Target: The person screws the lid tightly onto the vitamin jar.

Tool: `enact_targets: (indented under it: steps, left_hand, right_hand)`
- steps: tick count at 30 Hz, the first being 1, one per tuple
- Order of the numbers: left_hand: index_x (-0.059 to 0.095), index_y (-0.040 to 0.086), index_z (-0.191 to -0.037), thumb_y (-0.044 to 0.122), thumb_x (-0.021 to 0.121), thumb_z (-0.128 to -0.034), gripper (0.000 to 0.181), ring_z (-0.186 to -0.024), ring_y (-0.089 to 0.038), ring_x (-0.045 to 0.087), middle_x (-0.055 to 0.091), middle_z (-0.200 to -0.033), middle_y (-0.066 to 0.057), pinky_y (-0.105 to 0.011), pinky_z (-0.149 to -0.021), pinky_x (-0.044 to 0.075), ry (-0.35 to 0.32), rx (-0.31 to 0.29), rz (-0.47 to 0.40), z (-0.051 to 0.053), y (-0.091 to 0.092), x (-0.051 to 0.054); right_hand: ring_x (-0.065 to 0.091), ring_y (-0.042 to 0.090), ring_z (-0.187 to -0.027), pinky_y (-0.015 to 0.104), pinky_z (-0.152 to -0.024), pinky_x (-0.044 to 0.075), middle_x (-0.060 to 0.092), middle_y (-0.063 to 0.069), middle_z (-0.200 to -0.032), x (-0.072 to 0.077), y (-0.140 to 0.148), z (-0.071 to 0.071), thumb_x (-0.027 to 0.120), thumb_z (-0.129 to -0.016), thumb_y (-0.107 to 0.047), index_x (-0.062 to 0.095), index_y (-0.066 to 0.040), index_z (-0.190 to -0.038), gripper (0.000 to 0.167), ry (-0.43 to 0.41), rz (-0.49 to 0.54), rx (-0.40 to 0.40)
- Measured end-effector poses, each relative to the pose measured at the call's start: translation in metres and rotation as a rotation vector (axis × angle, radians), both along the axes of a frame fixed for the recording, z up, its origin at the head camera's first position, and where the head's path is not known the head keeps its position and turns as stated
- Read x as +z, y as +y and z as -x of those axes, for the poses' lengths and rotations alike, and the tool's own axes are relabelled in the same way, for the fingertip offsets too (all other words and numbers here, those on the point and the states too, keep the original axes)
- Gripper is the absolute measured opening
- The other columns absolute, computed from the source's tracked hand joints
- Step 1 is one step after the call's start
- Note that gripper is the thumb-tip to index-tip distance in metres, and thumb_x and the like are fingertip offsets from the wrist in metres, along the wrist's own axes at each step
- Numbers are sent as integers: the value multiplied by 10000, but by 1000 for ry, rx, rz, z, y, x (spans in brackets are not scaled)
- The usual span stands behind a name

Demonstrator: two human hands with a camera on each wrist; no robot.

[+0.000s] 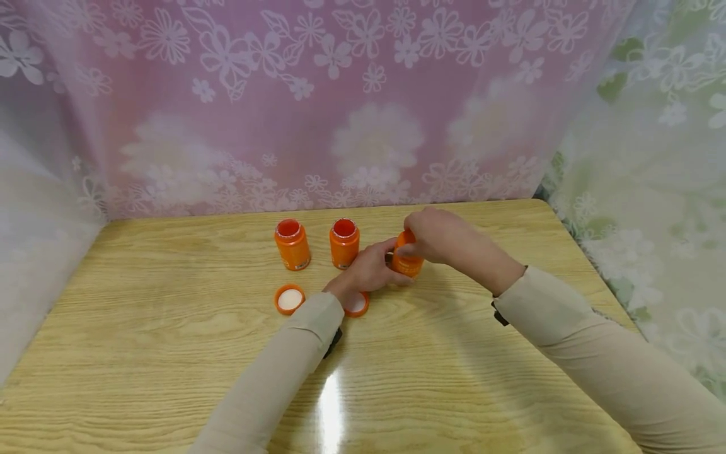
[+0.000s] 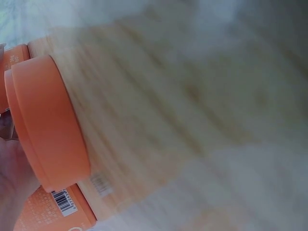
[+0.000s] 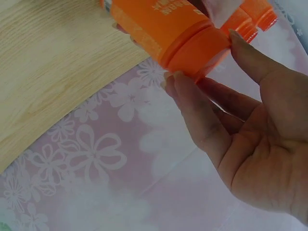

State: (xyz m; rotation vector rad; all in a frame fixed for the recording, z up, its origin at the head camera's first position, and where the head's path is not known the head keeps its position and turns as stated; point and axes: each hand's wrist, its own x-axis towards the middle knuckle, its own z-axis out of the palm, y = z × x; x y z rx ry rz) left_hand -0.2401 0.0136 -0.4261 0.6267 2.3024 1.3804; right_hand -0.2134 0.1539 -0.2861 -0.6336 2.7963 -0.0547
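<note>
An orange jar (image 1: 408, 266) stands upright at the right of a row, its lid (image 3: 199, 52) on top. My right hand (image 1: 439, 236) grips that lid from above with thumb and fingers, as the right wrist view (image 3: 255, 130) also shows. Around the jar's lower body curls my left hand (image 1: 371, 270), thumb on the near side. In the left wrist view only part of the left hand (image 2: 14, 178) shows, beside a large orange lid (image 2: 50, 122) close to the camera and a jar with a barcode (image 2: 53, 214).
Two uncapped orange jars (image 1: 292, 246) (image 1: 344, 244) stand to the left. In front of them lie two upturned orange lids (image 1: 290, 299) (image 1: 357, 305), one partly under my left wrist. The wooden table (image 1: 170, 353) meets a flowered pink curtain (image 1: 374, 126) at the back.
</note>
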Motion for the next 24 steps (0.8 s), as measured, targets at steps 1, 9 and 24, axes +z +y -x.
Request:
enact_targets:
  steps: [1,9,24]
  left_hand:
    - [489,233,-1364,268,816,-770,679,-1077,-111,570,599,-1204,82,-283,-925,446,-1,0,0,0,0,0]
    - [496,229,-1349,260,821,-764,669,-1083,-113,575,606,-1202,71,-270,-919,450,16,-6,-6,1,-3,-1]
    - [529,153,-1304,296,811,-776,615,-1073,-128,575,608,-1181,33,-264,-940,437,82,-36,33,1,-1,0]
  right_hand:
    - [512,186,-603,289,-560,429,554,36,-686,-1,0,0,697,-885,-327,616,-41,-845,300,6,3,-3]
    - [497,182,-564,289,-523,402,536,49,-661,-9,3,1,670,-890,-401,579,-46,-814,374,53,7,-20]
    - [418,387,-1267,530,-1031,333,503,163,-1357,11,24,11,674,-876,-35,611,-81,-1257,389,-115,153,389]
